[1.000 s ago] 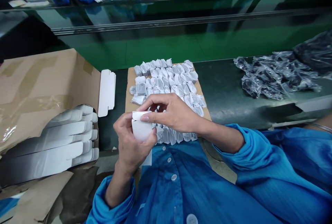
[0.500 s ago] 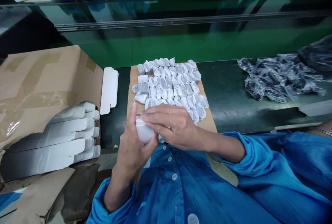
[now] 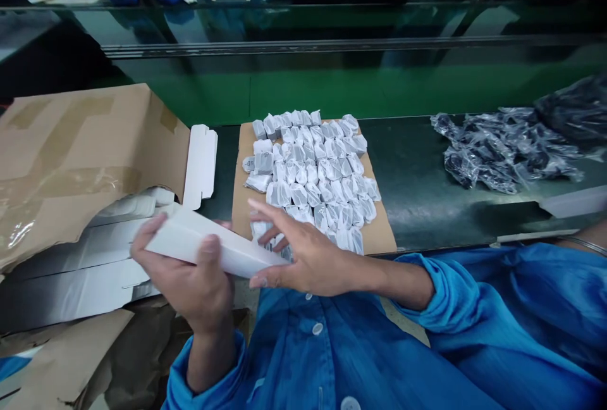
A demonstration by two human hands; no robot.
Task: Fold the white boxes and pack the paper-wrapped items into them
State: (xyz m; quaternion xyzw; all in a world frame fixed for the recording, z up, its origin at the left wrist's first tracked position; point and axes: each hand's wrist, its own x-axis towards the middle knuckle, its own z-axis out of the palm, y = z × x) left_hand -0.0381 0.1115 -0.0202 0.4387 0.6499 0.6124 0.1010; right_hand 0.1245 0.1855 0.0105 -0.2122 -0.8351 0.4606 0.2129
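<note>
My left hand is closed round a long white carton box, held flat and pointing left to right in front of my chest. My right hand has its fingers spread, touching the box's right end. Just beyond my hands, a brown cardboard sheet carries several small white items wrapped in clear plastic, packed in rows.
At my left, an open cardboard case holds a stack of flat white cartons; one flat carton lies beside it. A pile of dark plastic-bagged items sits at right. Behind runs a green conveyor, with other people's hands at the far side.
The white box, held upright at first, has been turned to lie horizontal and shifted left. My left hand moved left with it, and my right hand opened at its end.
</note>
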